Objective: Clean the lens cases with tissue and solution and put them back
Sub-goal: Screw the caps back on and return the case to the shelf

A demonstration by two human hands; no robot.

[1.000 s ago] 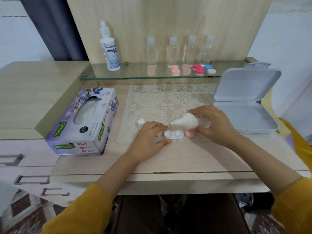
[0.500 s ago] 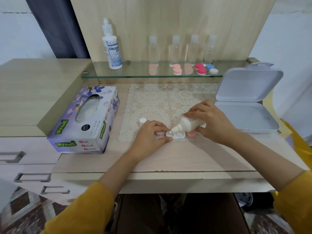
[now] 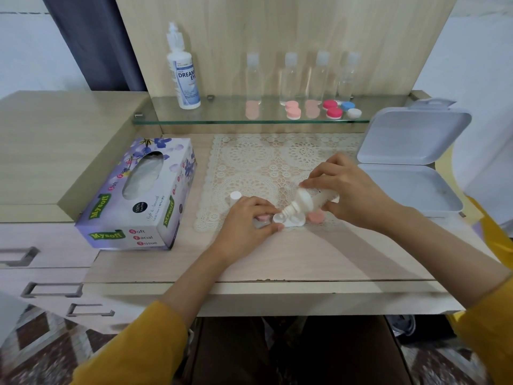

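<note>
The right hand (image 3: 352,190) grips a small white bottle (image 3: 308,200), tipped nozzle-down with its tip over the left well of the white lens case (image 3: 291,220). The case lies at the near edge of the lace mat (image 3: 263,162) on the counter (image 3: 277,259), and the left hand (image 3: 247,220) pinches its left end to steady it. The step looks like wetting the wells with solution. It would go best with a gentle squeeze, the nozzle just above the well rather than jammed into it, and the case pinned flat (the right well likely needs its share too). Whether liquid lies in either well cannot be told. One pink cap (image 3: 316,217) lies just right of the case, and a white cap (image 3: 235,195) stands just beyond the left hand. The tissue box (image 3: 138,195) at the left shows tissue in its slot. The hinged box (image 3: 410,184) at the right stands open with nothing visible inside. On the far glass shelf (image 3: 222,118) stand a large solution bottle (image 3: 183,73), four clear bottles (image 3: 288,76) whose contents cannot be told, and capped spare cases (image 3: 293,110).
</note>
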